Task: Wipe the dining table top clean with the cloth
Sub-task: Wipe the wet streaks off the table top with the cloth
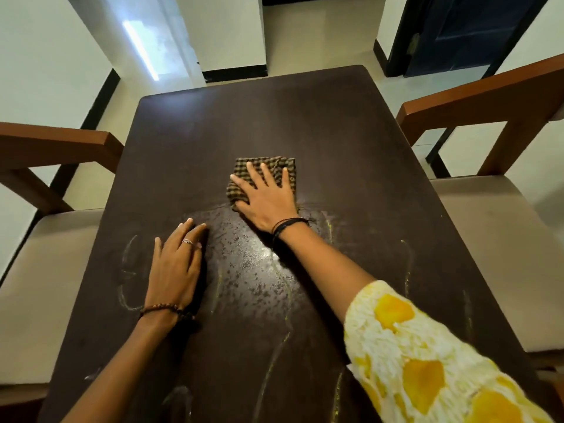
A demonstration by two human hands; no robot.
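Note:
A dark brown dining table (305, 123) fills the middle of the view. A folded checked cloth (279, 164), brown and tan, lies at its centre. My right hand (268, 196) presses flat on the cloth with fingers spread, covering its near half. My left hand (175, 267) rests palm down on the bare tabletop to the near left, fingers together, holding nothing. Wet speckles and pale streaks (256, 270) mark the surface between and behind the hands.
A wooden chair with a beige seat (45, 270) stands at the left side, and another chair (494, 239) at the right. Beyond the far table edge is a tiled floor, white walls and a dark blue door (464, 32).

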